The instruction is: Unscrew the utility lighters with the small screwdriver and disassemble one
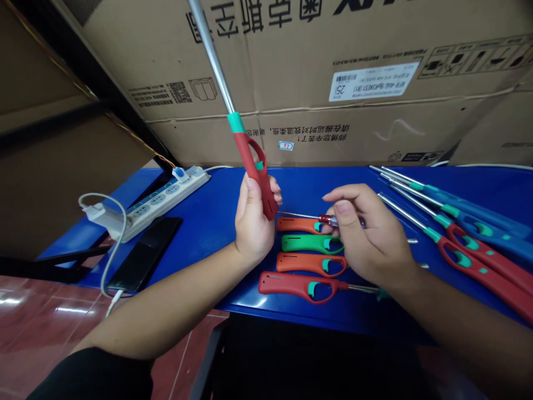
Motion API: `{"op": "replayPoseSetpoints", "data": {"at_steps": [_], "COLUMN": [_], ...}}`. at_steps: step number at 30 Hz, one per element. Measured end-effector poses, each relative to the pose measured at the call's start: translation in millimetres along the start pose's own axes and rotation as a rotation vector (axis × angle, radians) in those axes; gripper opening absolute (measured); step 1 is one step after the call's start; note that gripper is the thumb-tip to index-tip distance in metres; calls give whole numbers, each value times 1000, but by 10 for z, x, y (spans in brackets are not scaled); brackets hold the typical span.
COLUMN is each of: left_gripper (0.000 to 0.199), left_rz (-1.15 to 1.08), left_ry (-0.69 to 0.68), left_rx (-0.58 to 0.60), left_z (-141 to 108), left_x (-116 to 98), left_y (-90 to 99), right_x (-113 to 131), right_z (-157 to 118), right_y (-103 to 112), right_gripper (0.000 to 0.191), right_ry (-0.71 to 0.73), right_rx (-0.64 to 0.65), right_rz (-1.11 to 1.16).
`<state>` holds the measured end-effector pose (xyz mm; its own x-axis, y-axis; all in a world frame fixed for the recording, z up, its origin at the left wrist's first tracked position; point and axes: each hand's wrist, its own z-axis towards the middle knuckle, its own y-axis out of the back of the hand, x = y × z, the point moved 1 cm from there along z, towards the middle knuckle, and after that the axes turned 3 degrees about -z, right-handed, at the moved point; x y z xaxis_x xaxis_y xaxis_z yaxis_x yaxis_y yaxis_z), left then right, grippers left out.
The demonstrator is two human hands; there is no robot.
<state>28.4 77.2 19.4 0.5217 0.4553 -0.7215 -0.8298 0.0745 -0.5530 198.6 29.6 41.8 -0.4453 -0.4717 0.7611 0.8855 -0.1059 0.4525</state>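
My left hand (255, 222) is wrapped round the red handle of a long lighter (249, 155), whose teal collar and silver tube point up and to the left. Between the thumb and fingers of my right hand (366, 233) is a small screwdriver (327, 220) with a dark red, partly clear handle. Its thin shaft reaches left to the lower end of the red handle; whether the tip touches is too small to tell. Below lie an orange lighter (297, 224), a green one (306, 243), another orange one (303, 262) and a red one (291, 284).
Several red and blue lighters (478, 261) lie on the right of the blue table (204, 239). At the left are a white power strip (166, 197) with plugs and a cable, and a black phone (145, 253). A large cardboard box (300, 61) stands behind.
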Motion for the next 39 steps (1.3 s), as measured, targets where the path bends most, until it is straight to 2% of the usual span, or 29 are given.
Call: {"op": "replayPoseSetpoints", "data": {"at_steps": [3,6,9,12,15,17,20,23,27,29,31,34,37,39], "left_gripper": [39,39,37,37,38,38,38,37,31,31,33,33,32,31], "left_rz": [80,112,114,151,142,129,136,113,58,43,31,6,-5,9], "left_ry": [-94,-186,-244,-203,-142,-104,-53,-19,10,24,41,67,81,81], "left_rx": [-25,-6,5,-19,-19,-22,-51,-70,-66,-61,-69,-85,-79,-74], "left_z": [-12,-23,-16,-1,-2,-11,-18,-10,3,8,14,23,25,25], "left_x": [-19,-31,-35,-23,-1,10,14,8,15,24,33,45,56,61], "left_y": [-13,-28,-36,-26,-10,-3,0,1,7,10,14,23,32,36], "right_x": [-30,-50,-75,-97,-103,-97,-91,-105,-143,-152,-153,-160,-184,-198], "right_z": [-5,8,40,62,65,69,84,94,91,91,95,96,94,94], "right_y": [-40,-56,-51,-35,-21,-7,16,33,37,36,36,38,39,38], "right_gripper": [28,22,23,31,26,31,28,40,28,27,27,43,30,29], "right_ry": [-88,-149,-114,-67,-126,-144,-68,13,-91,-112,-45,47,-28,-76], "right_rx": [76,95,102,82,116,128,102,104,166,148,116,118,153,153], "right_rz": [53,159,191,173,97,24,9,55,13,10,19,28,-1,-38]}}
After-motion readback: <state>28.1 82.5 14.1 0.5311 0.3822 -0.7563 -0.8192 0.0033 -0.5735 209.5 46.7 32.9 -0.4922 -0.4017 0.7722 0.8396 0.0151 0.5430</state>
